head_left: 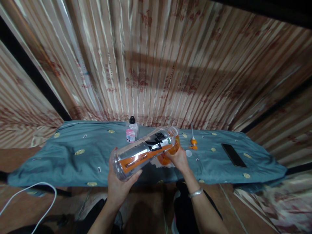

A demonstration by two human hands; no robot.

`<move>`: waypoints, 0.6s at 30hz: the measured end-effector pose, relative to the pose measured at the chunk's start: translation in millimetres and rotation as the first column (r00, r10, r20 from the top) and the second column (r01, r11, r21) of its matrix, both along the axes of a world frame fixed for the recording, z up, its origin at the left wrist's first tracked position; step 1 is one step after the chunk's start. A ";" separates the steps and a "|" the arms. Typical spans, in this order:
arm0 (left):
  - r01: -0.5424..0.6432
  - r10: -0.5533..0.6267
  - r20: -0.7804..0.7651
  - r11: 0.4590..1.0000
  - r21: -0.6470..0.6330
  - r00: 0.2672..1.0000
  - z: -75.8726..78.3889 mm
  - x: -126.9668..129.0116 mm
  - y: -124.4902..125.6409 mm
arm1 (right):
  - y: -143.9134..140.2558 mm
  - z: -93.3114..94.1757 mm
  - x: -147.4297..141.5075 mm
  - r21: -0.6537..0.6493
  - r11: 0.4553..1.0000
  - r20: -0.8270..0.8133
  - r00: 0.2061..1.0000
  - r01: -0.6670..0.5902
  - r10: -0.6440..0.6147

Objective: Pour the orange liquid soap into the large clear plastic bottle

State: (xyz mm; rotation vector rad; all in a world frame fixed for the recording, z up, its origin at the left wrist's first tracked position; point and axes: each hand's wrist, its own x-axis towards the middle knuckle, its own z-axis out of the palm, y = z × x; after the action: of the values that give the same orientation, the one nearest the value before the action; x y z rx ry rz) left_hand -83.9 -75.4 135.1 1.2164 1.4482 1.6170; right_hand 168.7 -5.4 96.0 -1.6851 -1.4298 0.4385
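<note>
My left hand (118, 184) grips tilted clear bottle (143, 152) at base; right hand (178, 158) holds orange container (168, 155) under its mouth. Blue cloth (73, 156) bare leftward; phone (233, 155) near right edge.

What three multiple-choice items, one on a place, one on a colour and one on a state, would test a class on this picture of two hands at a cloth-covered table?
1. Where does the black phone lie?
A. on the blue cloth, to the right of the hands
B. on the floor
C. in the left hand

2. What colour is the cap of the small bottle standing at the back?
A. white
B. black
C. orange

3. How is the large clear bottle held?
A. upright
B. upside down on the cloth
C. tipped on its side, mouth toward the orange container

Answers:
1 A, the phone lies flat on the cloth, right of both hands.
2 B, a black cap tops its pink label.
3 C, the left hand grips its base while the right hand steadies the orange container at its mouth.
</note>
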 end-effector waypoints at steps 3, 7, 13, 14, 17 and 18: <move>0.030 -0.030 -0.021 1.000 0.006 0.999 -3.4 -2.4 -0.4 | -0.4 -0.3 -1.1 -0.010 1.000 -0.006 1.000 0.014 -0.014; 0.027 -0.026 -0.026 0.999 0.038 0.999 -5.4 -3.6 -0.4 | -0.2 -2.6 -1.3 -0.010 1.000 -0.009 1.000 0.019 -0.019; 0.012 -0.010 -0.033 0.999 0.047 0.999 -4.6 -3.1 -0.3 | 0.7 -6.4 -0.6 0.009 0.999 0.015 0.999 0.034 -0.034; 0.004 -0.003 -0.030 0.999 0.047 1.000 -4.7 -3.0 -0.4 | 0.7 -6.5 -0.6 0.016 0.999 0.021 0.999 0.033 -0.033; 0.011 -0.010 -0.028 0.999 0.042 1.000 -6.1 -3.3 -0.8 | 0.3 -6.3 -1.0 0.018 0.999 0.025 0.999 0.028 -0.029; 0.018 -0.017 -0.030 0.999 0.042 0.999 -7.0 -3.8 -1.0 | 0.2 -6.3 -1.0 0.017 1.000 0.022 0.999 0.023 -0.024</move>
State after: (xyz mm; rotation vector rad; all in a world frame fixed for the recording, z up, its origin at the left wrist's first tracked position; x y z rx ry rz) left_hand -87.7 -76.5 128.2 1.2784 1.4237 1.6317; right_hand 167.6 -5.2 89.8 -1.6963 -1.4244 0.3947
